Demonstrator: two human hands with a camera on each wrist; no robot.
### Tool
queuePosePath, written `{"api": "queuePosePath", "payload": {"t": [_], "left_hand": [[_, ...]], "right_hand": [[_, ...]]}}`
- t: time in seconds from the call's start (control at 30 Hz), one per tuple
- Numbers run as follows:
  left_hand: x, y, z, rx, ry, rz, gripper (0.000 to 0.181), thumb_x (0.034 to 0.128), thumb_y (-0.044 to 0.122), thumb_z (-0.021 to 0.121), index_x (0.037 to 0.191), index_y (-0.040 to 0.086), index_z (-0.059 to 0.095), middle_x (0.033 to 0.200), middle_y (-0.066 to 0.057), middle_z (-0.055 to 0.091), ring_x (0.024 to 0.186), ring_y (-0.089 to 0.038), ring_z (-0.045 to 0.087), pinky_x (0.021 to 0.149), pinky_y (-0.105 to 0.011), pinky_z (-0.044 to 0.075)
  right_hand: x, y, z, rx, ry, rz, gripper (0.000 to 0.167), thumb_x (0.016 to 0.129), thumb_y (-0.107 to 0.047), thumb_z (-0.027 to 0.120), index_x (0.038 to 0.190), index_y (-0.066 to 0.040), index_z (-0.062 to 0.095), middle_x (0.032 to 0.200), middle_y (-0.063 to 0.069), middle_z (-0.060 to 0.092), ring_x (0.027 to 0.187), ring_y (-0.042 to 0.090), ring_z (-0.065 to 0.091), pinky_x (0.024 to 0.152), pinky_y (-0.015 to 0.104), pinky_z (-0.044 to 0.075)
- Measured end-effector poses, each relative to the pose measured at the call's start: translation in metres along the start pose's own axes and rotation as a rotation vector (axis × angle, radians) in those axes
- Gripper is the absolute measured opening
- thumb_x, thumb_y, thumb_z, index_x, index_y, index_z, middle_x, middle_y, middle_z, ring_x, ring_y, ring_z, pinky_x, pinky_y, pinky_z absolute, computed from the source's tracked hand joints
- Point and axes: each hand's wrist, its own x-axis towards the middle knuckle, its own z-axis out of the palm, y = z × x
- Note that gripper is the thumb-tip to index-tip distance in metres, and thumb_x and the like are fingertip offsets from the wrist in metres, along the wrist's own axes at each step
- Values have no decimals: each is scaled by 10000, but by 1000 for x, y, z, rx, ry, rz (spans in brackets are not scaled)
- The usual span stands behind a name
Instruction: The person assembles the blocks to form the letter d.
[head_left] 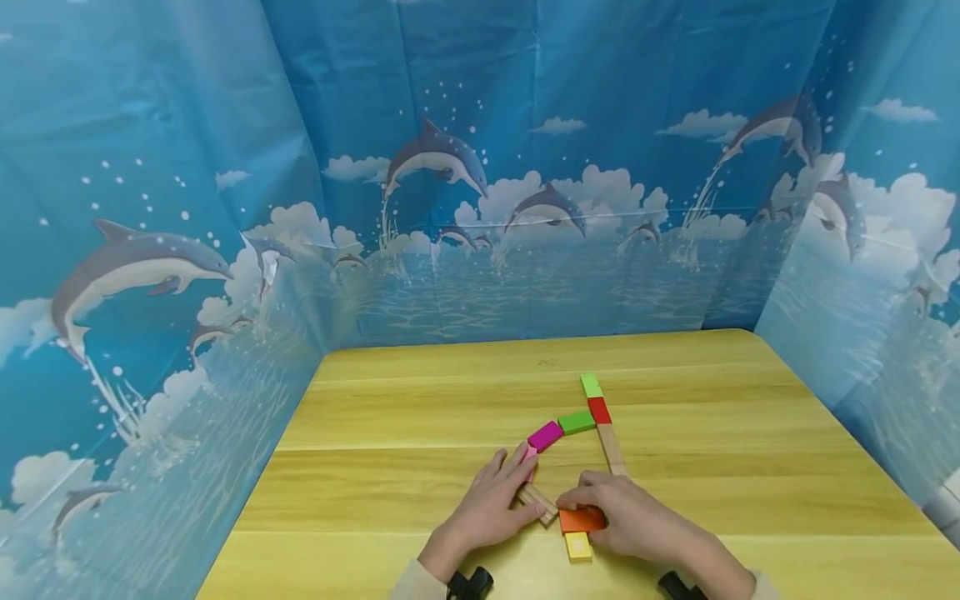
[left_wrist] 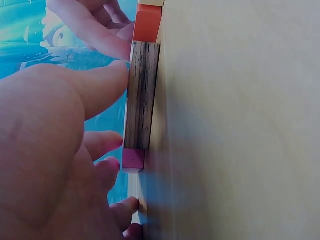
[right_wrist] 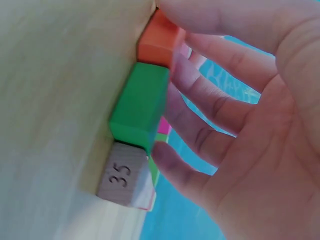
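My left hand lies with fingers extended over a mostly hidden pink block and touches a plain wooden block with its thumb. The wooden block shows dark grain in the left wrist view. My right hand pinches an orange block between thumb and fingers, close to the wooden block's near end. Its other fingers lie along a green block, hidden from the head view. Touching that is a wooden block marked 35. A yellow block lies against the orange one's near side.
Magenta and green blocks continue the outline beyond my left hand. A red block, a light green block and a wooden length form a straight line. A dolphin-printed curtain surrounds the wooden table.
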Motion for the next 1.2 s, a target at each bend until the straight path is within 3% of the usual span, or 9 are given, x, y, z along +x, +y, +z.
{"api": "queuePosePath", "payload": {"t": [0.13, 0.3, 0.57, 0.87, 1.2], "left_hand": [[1, 1, -2, -4, 8, 2, 737, 1006, 492, 558, 1616, 221, 247, 1673, 18, 152, 1510, -374, 147, 1141, -630, 200], [1, 2, -2, -13, 11, 4, 750, 1000, 493, 569, 1616, 212, 248, 1674, 5, 150, 1509, -379, 148, 1147, -623, 192], [3, 3, 0, -10, 21, 8, 758, 991, 497, 583, 1613, 204, 266, 1673, 2, 156, 1510, -379, 145, 1151, -618, 187], [2, 2, 1, -13, 27, 10, 756, 987, 487, 593, 1609, 192, 281, 1672, -18, 159, 1508, -388, 142, 1152, -616, 184], [3, 3, 3, -22, 15, 6, 760, 988, 487, 593, 1610, 187, 275, 1673, -9, 149, 1512, -377, 133, 1162, -601, 170]], "right_hand": [[-1, 1, -8, 37, -14, 3, 498, 791, -136, 828, 1256, -266, 706, 991, -136, 575, 839, 72, 510, 704, 276, 456], [-5, 5, -17, 42, 2, 0, 485, 833, -192, 820, 1298, -227, 684, 1099, -113, 611, 917, 82, 559, 765, 308, 512], [-14, 11, -27, -22, 62, 11, 481, 806, -130, 811, 1270, -185, 699, 1106, -112, 640, 977, 119, 599, 805, 353, 529], [-26, 18, -27, -101, 116, 35, 449, 771, -182, 856, 1203, -188, 735, 1089, -160, 648, 1081, 193, 582, 905, 487, 508], [-28, 26, -18, -189, 170, -45, 409, 689, -204, 923, 1074, -214, 789, 1001, -171, 646, 1031, 191, 562, 858, 463, 526]]}}
